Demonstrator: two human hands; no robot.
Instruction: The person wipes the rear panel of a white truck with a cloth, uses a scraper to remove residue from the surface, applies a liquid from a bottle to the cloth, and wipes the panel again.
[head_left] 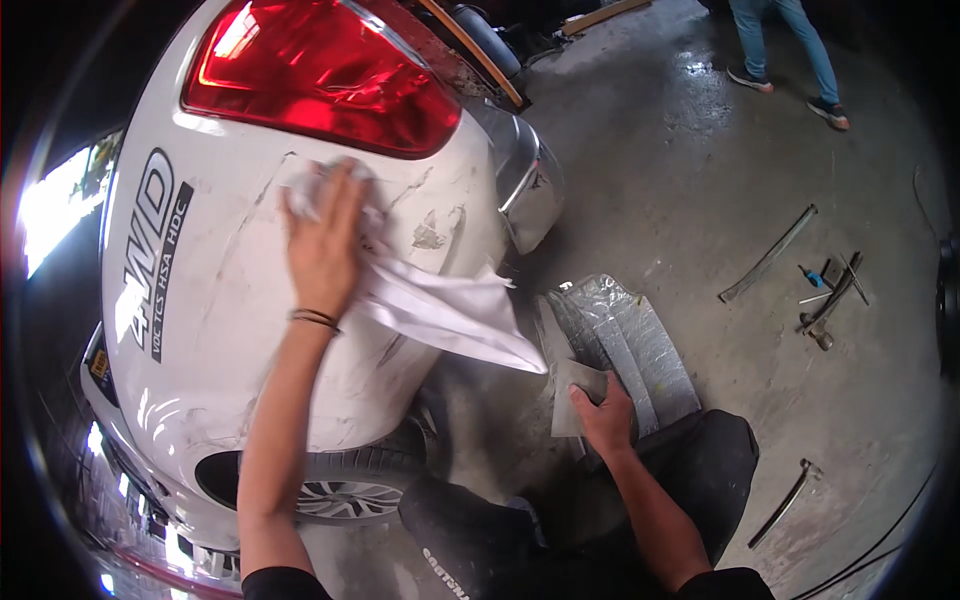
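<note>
The left hand (322, 245) pressed a crumpled white cloth (440, 305) flat against the scuffed white car body panel (250, 330) below the red tail light (320, 70); the palm hid how the fingers gripped it. The right hand (605, 415) pinched a small grey sanding sheet (575, 392), its lower edge hidden, near a silvery foil-like mat (640, 340). Far right, metal tools (830, 300) lay blurred on the concrete floor (700, 170).

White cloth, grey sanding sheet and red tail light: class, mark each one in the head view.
white cloth (455, 315), head view: on the loose hanging part below the left hand.
grey sanding sheet (570, 405), head view: on its flat face beside the right hand.
red tail light (320, 70), head view: on the lens middle.
</note>
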